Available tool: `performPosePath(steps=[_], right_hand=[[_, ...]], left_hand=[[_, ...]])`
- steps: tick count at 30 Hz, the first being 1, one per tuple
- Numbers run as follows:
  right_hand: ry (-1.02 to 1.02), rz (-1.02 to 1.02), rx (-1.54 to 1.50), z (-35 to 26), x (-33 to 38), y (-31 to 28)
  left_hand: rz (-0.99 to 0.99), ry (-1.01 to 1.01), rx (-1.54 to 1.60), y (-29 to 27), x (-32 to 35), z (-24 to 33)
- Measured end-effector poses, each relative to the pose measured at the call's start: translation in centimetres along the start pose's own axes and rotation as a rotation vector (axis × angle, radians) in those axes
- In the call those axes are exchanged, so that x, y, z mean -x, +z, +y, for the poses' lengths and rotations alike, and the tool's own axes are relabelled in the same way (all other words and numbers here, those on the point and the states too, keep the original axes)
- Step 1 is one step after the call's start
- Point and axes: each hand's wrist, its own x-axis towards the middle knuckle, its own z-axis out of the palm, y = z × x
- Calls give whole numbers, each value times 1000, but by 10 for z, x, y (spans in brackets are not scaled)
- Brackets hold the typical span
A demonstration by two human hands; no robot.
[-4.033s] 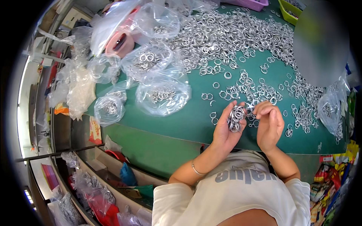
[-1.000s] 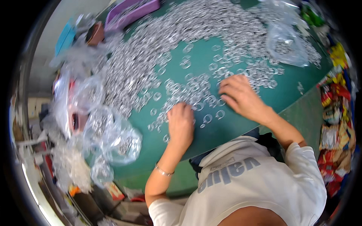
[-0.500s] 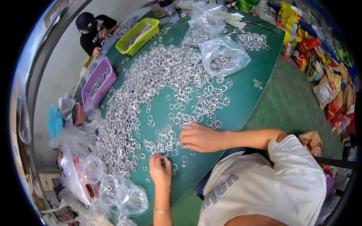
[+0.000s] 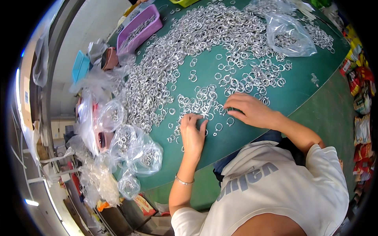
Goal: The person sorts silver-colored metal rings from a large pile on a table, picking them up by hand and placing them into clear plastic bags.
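Note:
Small silvery metal rings (image 4: 199, 101) lie in a loose heap on the green tabletop (image 4: 197, 155) in front of me. My left hand (image 4: 192, 135) rests at the heap's near edge, fingertips among the rings and thumb held apart. Right of the heap, my right hand (image 4: 252, 111) reaches in low over the table. Its thumb and forefinger are parted near a single ring, and I see nothing firmly held. A few separate rings (image 4: 219, 126) lie between the hands, toward the table's near edge. What lies beneath my left fingers is partly hidden.
A large curved bank of rings (image 4: 157, 78) spreads across the far and left table. Another ring cluster (image 4: 256, 76) lies beyond my right hand. Clear plastic bags (image 4: 145, 157) crowd the left edge; another bag (image 4: 293, 37) lies far right. A purple bin (image 4: 139, 29) holds metal pieces.
The view has turned, so the table appears shifted right and up. My left hand's fingers have gone from curled together to spread. My right hand has drawn slightly away from the small heap.

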Motion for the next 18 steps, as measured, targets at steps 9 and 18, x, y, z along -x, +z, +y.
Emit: performPosePath(steps=[9, 18], right_hand=[[-48, 7, -34, 1, -4, 2], [186, -24, -451, -6, -1, -4]], left_hand=[[41, 19, -39, 8, -9, 3], [82, 144, 129, -11, -6, 49]])
